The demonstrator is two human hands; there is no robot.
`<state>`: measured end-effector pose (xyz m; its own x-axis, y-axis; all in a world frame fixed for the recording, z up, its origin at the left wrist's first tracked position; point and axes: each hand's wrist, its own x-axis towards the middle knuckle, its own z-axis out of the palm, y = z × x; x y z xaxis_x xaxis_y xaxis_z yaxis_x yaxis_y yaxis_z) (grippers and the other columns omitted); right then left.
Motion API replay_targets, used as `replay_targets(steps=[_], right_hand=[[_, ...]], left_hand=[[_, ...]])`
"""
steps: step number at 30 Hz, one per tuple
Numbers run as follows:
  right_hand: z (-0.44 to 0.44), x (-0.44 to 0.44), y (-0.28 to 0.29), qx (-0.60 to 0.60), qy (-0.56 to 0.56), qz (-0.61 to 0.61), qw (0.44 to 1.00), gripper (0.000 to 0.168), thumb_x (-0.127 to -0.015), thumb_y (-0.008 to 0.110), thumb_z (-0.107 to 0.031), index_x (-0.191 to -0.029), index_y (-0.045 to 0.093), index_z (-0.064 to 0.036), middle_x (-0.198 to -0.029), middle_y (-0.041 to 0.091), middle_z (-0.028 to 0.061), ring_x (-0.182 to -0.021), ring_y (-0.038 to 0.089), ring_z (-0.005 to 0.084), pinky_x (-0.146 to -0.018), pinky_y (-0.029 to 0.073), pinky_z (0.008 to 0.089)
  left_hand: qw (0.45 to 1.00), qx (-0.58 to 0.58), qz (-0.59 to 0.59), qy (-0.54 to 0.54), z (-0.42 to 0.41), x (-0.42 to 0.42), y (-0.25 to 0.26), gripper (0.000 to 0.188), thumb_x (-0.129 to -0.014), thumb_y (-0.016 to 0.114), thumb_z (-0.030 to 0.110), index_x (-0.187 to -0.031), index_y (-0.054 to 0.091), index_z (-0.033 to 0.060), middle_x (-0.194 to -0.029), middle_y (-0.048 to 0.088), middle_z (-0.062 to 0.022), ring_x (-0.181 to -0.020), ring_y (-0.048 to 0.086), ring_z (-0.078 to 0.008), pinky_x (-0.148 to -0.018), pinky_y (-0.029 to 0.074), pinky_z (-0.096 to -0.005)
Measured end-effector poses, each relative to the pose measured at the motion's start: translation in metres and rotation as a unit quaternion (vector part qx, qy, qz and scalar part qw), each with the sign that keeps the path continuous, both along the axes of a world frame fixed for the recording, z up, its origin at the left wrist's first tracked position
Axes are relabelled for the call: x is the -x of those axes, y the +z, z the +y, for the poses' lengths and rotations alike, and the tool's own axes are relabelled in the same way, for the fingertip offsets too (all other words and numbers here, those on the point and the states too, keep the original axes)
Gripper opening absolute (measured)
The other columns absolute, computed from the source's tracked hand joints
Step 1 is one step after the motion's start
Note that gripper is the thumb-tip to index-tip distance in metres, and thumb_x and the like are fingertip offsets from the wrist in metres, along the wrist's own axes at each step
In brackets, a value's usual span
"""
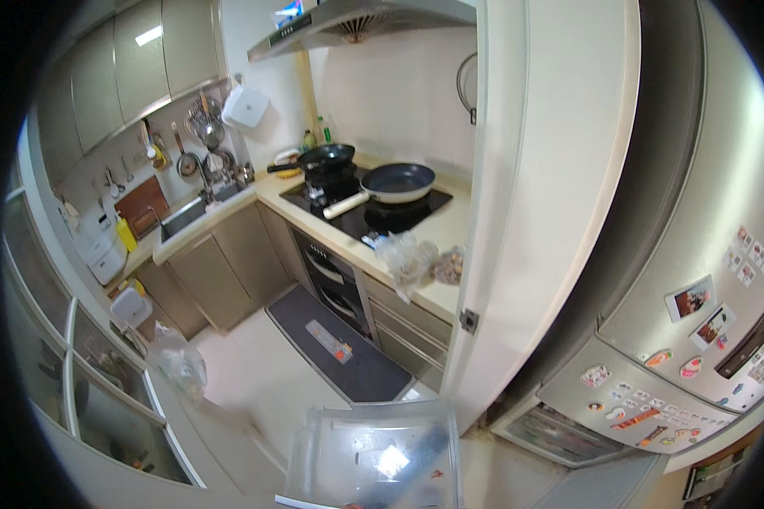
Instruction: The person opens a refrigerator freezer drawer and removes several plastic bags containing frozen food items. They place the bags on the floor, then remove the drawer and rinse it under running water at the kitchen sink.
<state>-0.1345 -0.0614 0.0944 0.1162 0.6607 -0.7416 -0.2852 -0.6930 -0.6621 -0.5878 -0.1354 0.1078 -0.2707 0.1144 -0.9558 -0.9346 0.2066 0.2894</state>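
Note:
Neither of my hands can be made out. A tiny reddish patch shows at the bottom edge of the view, by the front rim of a clear plastic drawer (369,439), and it is too small to identify. The drawer lies low in front of me, with bright glare on its bottom and a few small dark and reddish bits in it. To its right, the lower compartment of a steel refrigerator (617,388) stands open, with another clear drawer (560,436) inside. What supports the near drawer is hidden.
A white door frame (503,191) stands between refrigerator and kitchen. A dark floor mat (340,343) lies before the oven. Two pans, a black one (328,156) and a white-handled one (398,181), sit on the cooktop. Plastic bags (410,257) lie on the counter; another bag (178,362) hangs left.

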Motion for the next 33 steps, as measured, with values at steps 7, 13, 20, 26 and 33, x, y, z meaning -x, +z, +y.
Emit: replay_targets(steps=[7, 13, 20, 26, 33], right_hand=[[0.160, 0.143, 0.050, -0.093, 0.173, 0.008, 0.980, 0.043, -0.086, 0.034, -0.032, -0.117, 0.045, -0.005, -0.119, 0.046, 0.0097, -0.105, 0.044, 0.0253, -0.086, 0.036, 0.0405], [0.273, 0.231, 0.045, -0.109, 0.273, -0.020, 0.956, 0.042, -0.086, 0.036, -0.030, -0.118, 0.044, -0.004, -0.119, 0.046, 0.0105, -0.104, 0.045, 0.0255, -0.083, 0.038, 0.0414], [0.341, 0.272, 0.028, -0.076, 0.332, -0.110, 0.934, 0.041, -0.085, 0.039, -0.027, -0.118, 0.043, -0.004, -0.120, 0.045, 0.0115, -0.103, 0.046, 0.0257, -0.079, 0.040, 0.0423], [0.314, 0.237, -0.016, -0.008, 0.379, -0.203, 0.903, 0.040, -0.085, 0.042, -0.025, -0.119, 0.042, -0.003, -0.120, 0.044, 0.0123, -0.101, 0.046, 0.0258, -0.076, 0.041, 0.0432], [0.218, 0.146, -0.076, -0.149, 0.737, -0.386, 0.535, 0.040, -0.085, 0.045, -0.023, -0.119, 0.041, -0.002, -0.121, 0.043, 0.0133, -0.100, 0.047, 0.0260, -0.073, 0.043, 0.0441]], left_hand=[[0.998, -0.002, 0.044, 0.034, 0.054, 0.058, 0.048, 0.015, -0.057, 0.048, 0.000, -0.065, 0.036, 0.0059, -0.058, 0.036, -0.0063, -0.054, 0.041, -0.0225, -0.055, 0.043, -0.0429], [0.991, 0.005, 0.050, 0.122, 0.088, 0.113, 0.063, 0.015, -0.057, 0.048, 0.000, -0.066, 0.036, 0.0059, -0.059, 0.036, -0.0064, -0.054, 0.041, -0.0225, -0.055, 0.043, -0.0424], [0.979, 0.020, 0.046, 0.200, 0.103, 0.168, 0.060, 0.016, -0.057, 0.048, 0.000, -0.066, 0.036, 0.0059, -0.059, 0.037, -0.0066, -0.054, 0.041, -0.0225, -0.055, 0.043, -0.0420], [0.969, -0.021, 0.058, 0.238, 0.114, 0.224, 0.062, 0.015, -0.058, 0.048, 0.000, -0.066, 0.038, 0.0063, -0.063, 0.040, -0.0071, -0.057, 0.042, -0.0230, -0.055, 0.044, -0.0383], [0.958, -0.095, 0.051, 0.267, 0.159, 0.315, 0.095, 0.014, -0.058, 0.050, 0.000, -0.067, 0.042, 0.0069, -0.063, 0.042, -0.0045, -0.056, 0.045, -0.0188, -0.052, 0.046, -0.0327]])
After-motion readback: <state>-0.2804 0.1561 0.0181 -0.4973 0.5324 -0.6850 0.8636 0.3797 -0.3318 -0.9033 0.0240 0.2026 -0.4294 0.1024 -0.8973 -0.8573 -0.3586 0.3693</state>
